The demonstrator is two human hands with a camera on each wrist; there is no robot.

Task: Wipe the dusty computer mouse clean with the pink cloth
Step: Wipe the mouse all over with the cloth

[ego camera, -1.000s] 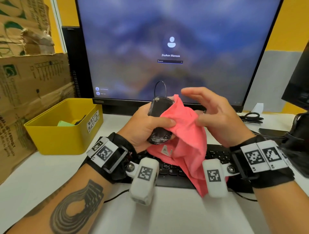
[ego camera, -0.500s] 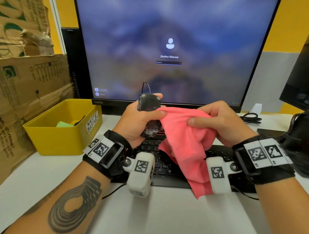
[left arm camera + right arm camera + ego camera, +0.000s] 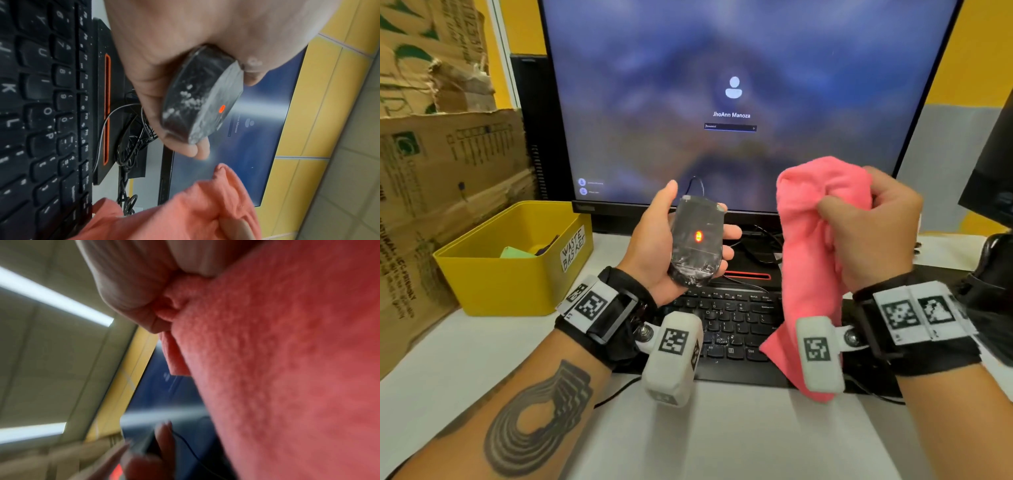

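The mouse [image 3: 697,244] is held underside up in the left hand [image 3: 654,246], fingers curled round its edges; white dust is seen on its base and a red light glows. Just right of it, apart, the pink cloth [image 3: 815,240] is bunched in the right hand [image 3: 873,233], its tail hanging over the keyboard [image 3: 729,318]. Beyond both hands stands the monitor [image 3: 739,102].
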